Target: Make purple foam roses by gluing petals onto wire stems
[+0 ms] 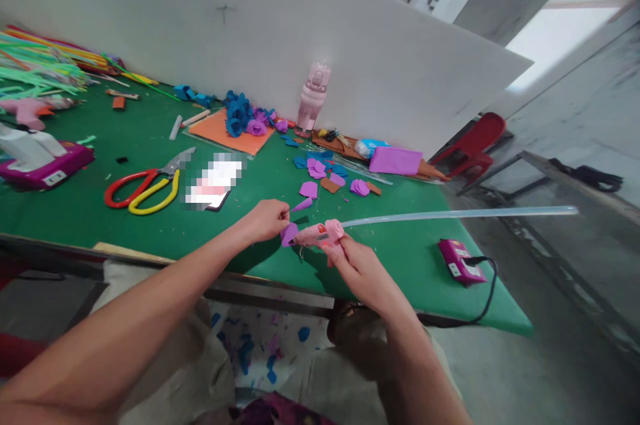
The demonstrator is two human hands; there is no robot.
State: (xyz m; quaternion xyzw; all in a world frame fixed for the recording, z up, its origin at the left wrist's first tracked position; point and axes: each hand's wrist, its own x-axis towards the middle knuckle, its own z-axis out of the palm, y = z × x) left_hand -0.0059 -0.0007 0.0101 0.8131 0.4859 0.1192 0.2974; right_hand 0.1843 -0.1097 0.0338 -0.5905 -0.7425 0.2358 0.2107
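My left hand (270,219) is closed, pinching a purple paper petal (289,235) over the green table. From the right, my right hand (353,258) wraps round the handle of a pink glue gun (320,233), whose nozzle points left and meets or nearly meets the petal. A long translucent glue stick (450,215) runs out of the gun's back end to the right. Just beyond my hands lie loose purple petals (309,189), one of them rolled, together with blue and brown paper pieces (330,185).
Red-and-yellow-handled scissors (150,188) and a phone (215,181) lie at left. Blue and purple paper flowers (240,115) rest on orange sheets; a pink bottle (313,101) stands against the white board. A purple power socket (460,263) with a cable sits near the right edge.
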